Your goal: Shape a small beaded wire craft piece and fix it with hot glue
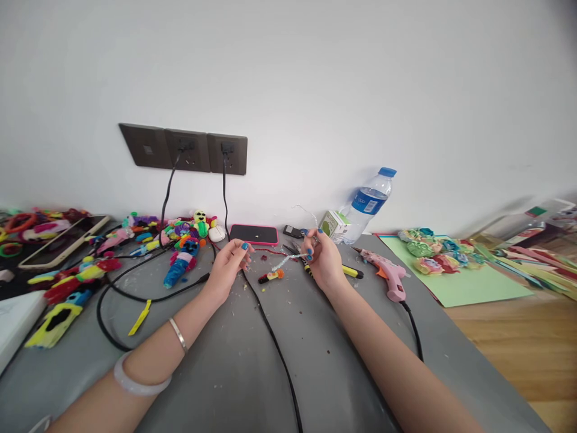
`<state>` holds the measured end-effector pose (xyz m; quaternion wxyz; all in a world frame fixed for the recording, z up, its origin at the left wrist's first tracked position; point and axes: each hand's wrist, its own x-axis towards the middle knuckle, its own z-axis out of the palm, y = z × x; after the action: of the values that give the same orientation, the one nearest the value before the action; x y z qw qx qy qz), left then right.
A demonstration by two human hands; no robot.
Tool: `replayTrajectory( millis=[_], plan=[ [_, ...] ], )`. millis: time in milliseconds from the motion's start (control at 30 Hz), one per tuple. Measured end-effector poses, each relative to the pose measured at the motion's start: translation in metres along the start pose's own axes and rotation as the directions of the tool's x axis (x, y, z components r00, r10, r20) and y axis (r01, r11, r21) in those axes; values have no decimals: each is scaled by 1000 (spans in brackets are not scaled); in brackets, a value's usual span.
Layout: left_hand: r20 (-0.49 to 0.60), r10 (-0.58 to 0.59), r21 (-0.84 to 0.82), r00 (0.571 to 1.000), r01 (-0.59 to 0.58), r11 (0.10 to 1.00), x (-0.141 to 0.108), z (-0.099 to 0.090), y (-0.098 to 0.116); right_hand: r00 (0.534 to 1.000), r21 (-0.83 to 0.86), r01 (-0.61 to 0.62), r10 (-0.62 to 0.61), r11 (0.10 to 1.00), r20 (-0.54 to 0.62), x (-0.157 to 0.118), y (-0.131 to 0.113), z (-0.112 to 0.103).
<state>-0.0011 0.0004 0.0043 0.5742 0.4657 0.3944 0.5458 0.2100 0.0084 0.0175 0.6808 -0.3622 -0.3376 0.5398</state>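
My right hand point(322, 258) pinches a thin silvery-white tinsel wire point(285, 261), whose ends stick out to the left and above the fingers. Left of it, my left hand point(231, 264) has its thumb and index finger pressed together; whatever lies between them is too small to make out. A thin red tinsel wire point(270, 251) lies behind and between the hands. Below the silvery wire, a small black, yellow and orange figure point(271, 276) rests on the grey table point(234, 373). Pliers partly show behind my right hand.
A pink glue gun point(391, 278) with a black cord lies right of my right hand. Behind stand a water bottle point(367, 204) and small box point(334, 225). A phone point(254, 234) lies by the wall. Fuzzy figures point(181, 262) and looped cables point(101, 313) occupy the left.
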Motion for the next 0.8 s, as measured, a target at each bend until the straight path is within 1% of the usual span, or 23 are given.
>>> replayTrajectory(
  millis=[100, 167, 233, 300, 400, 500, 600, 700, 800],
  plan=[
    [-40, 57, 113, 998, -52, 992, 3, -4, -4, 1000, 1, -5, 5, 1000, -2, 0, 0, 0],
    [-18, 147, 201, 989, -141, 969, 5, -8, -7, 1000, -1, -6, 6, 1000, -2, 0, -1, 0],
    [5, 209, 246, 978, -204, 948, 6, -11, -10, 1000, -12, -5, 5, 1000, -1, 0, 0, 0],
    [2, 228, 260, 974, -220, 940, 7, -12, -10, 1000, -31, -2, 2, 1000, -1, 0, 0, -1],
    [-29, 211, 253, 977, -197, 947, 6, -11, -9, 1000, -60, 4, -4, 998, 5, 0, 0, -1],
    [-76, 157, 189, 985, -140, 972, 5, -8, -5, 1000, -63, 6, -6, 998, 12, 0, -1, -1],
    [-108, 70, 48, 992, -65, 997, 3, -3, -1, 1000, -78, 14, -13, 997, 13, 0, -1, -1],
    [-69, 12, -96, 998, -18, 995, 2, 0, 3, 999, -95, 27, -25, 995, 21, -1, -1, 1],
    [-12, -23, -167, 1000, 20, 986, 1, 2, 5, 998, -101, 38, -33, 994, 59, -3, 0, 3]
  ],
)
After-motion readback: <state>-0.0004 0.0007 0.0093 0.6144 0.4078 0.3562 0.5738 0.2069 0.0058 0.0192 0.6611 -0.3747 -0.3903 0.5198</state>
